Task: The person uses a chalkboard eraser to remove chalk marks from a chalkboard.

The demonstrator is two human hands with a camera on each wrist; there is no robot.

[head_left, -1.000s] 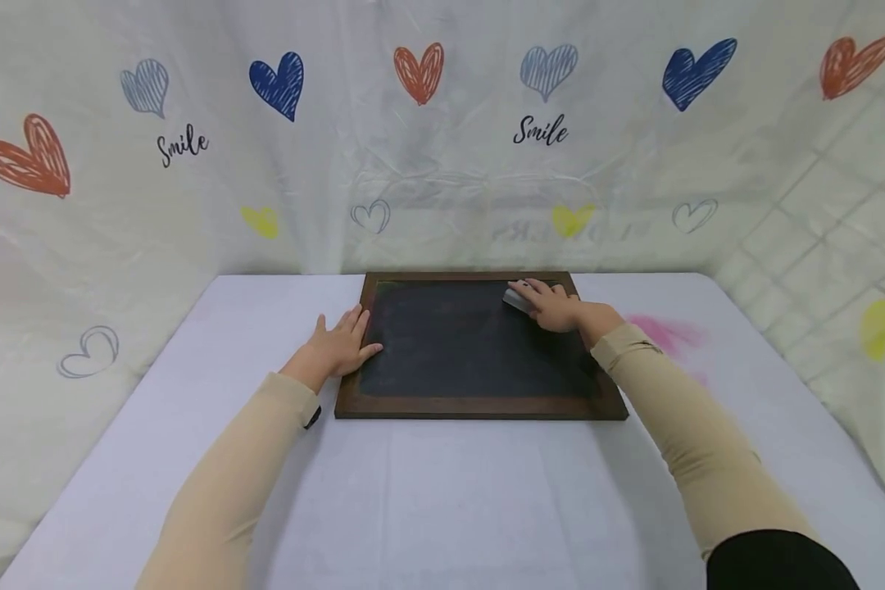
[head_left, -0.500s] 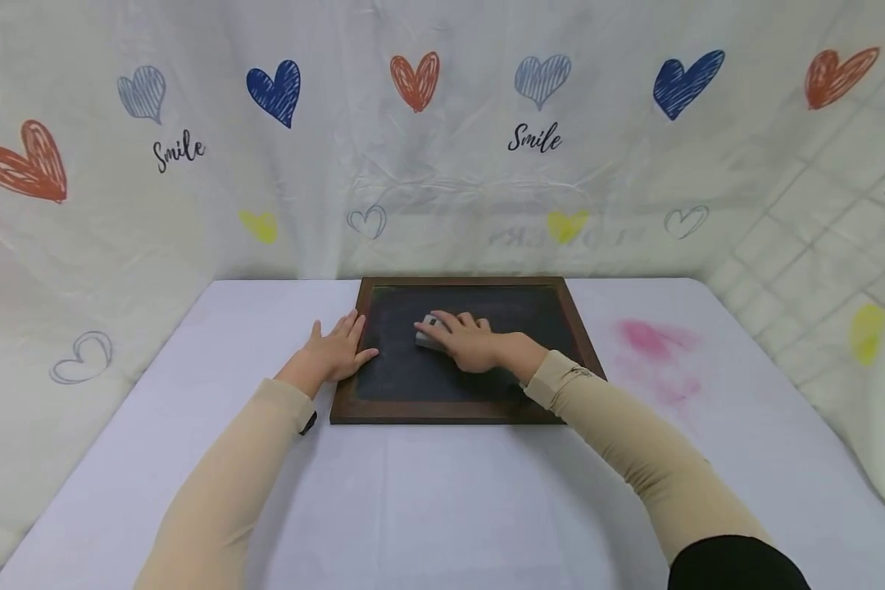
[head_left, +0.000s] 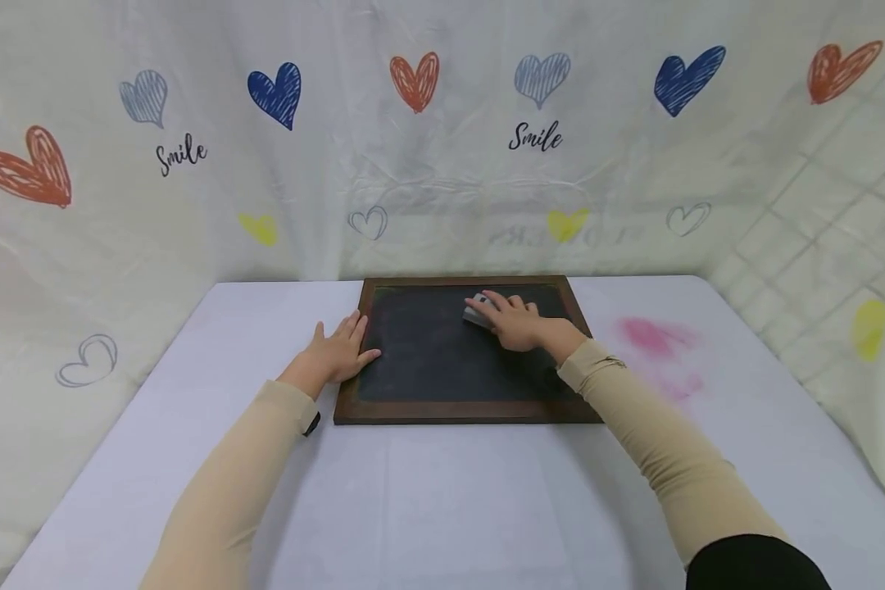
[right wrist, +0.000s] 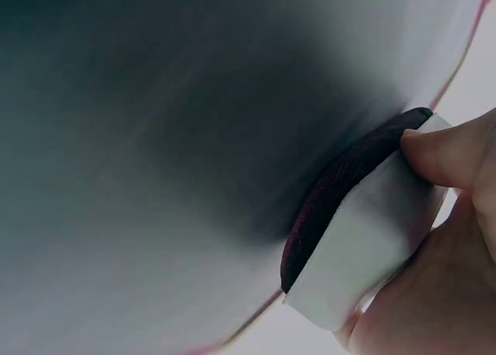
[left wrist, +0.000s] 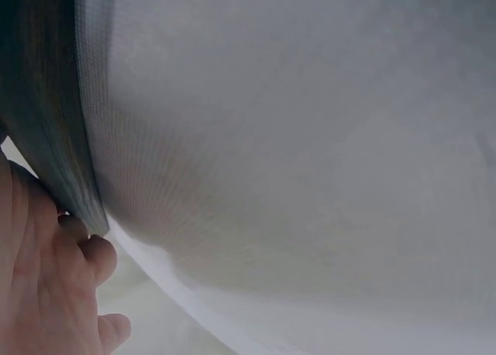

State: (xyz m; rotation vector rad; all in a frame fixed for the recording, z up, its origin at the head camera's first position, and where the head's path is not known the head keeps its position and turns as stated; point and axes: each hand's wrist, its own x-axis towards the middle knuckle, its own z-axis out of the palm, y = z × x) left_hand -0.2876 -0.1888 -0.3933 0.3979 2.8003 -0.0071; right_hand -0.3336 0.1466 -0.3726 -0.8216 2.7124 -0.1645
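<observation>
A chalkboard (head_left: 428,352) with a brown wooden frame lies on the white-covered table. My right hand (head_left: 519,324) grips a chalkboard eraser (head_left: 478,311) over the upper right part of the dark surface. In the right wrist view the eraser (right wrist: 364,239) has a white body and a dark felt pad, which meets the board; thumb and fingers hold its sides. My left hand (head_left: 332,352) rests on the left side of the frame with fingers spread. The left wrist view shows that hand (left wrist: 54,277) against the frame's edge (left wrist: 54,122).
Pink smudges (head_left: 656,340) mark the white tablecloth (head_left: 457,500) to the right of the board. Behind the table hangs a pale curtain (head_left: 442,164) printed with hearts and the word "Smile". The board's far edge lies close to it.
With the eraser in it, my right hand has swept from the board's upper right toward the left, then partly back up and right. My left hand stays on the frame.
</observation>
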